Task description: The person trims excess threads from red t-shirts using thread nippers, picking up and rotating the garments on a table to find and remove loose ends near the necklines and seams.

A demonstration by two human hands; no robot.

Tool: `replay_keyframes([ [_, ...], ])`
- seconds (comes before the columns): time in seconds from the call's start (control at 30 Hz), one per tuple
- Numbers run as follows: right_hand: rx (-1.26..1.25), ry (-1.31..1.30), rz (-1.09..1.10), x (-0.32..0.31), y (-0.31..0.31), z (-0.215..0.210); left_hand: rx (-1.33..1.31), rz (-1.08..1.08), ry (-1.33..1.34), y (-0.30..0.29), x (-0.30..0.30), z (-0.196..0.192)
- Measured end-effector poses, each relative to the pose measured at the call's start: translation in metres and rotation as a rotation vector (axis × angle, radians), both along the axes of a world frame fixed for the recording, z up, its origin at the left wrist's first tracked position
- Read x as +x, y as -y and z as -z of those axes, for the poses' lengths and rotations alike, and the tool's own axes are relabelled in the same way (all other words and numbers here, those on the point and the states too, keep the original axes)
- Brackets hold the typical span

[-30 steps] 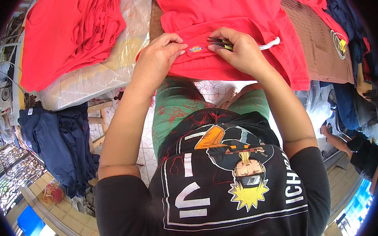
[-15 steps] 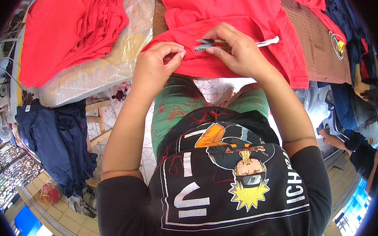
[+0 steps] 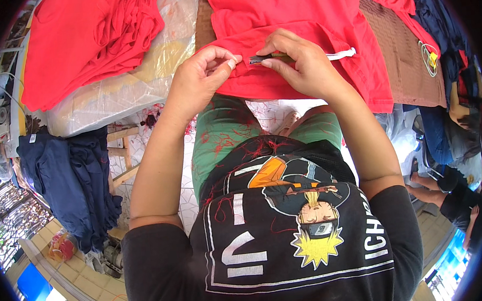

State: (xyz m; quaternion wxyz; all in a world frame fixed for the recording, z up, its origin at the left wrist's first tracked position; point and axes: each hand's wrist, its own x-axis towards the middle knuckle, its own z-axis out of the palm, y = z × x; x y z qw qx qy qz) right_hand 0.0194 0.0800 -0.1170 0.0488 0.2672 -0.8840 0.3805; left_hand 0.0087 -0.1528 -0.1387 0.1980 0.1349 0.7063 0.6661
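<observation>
A red garment (image 3: 304, 14) lies on the table in front of me, its near edge pulled toward my lap. My left hand (image 3: 201, 78) pinches the folded red edge between thumb and fingers. My right hand (image 3: 296, 64) grips the same edge a little to the right, holding a small dark tool (image 3: 260, 59) against the fabric; its blades are mostly hidden by my fingers. A white drawstring (image 3: 342, 53) pokes out just right of my right hand. Red thread scraps cling to my green trousers (image 3: 223, 129).
A pile of red garments (image 3: 90, 38) lies on clear plastic sheeting (image 3: 137, 85) at the upper left. Navy clothes (image 3: 71, 177) hang lower left. A brown garment (image 3: 406, 57) and dark clothes lie at the right, where another person sits low (image 3: 459, 192).
The garment edge has been drawn nearer to me and my two hands have closed in on each other along it; the tool now sits between them.
</observation>
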Motion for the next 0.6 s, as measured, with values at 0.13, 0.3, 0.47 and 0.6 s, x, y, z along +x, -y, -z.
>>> replay_keyframes([
  [0.13,0.006,0.049,-0.018,0.006,-0.001,-0.002,0.018,-0.011,-0.006,0.000,0.000,-0.001],
  [0.3,0.043,0.034,-0.044,0.007,0.005,0.000,-0.035,-0.005,-0.150,0.002,0.004,-0.008],
  [0.47,0.125,-0.094,0.057,0.006,-0.005,-0.013,-0.563,0.408,-0.132,0.098,0.032,-0.080],
  [0.6,-0.075,-0.118,0.165,-0.002,-0.019,-0.025,-1.400,-0.146,-0.322,0.178,0.081,-0.124],
])
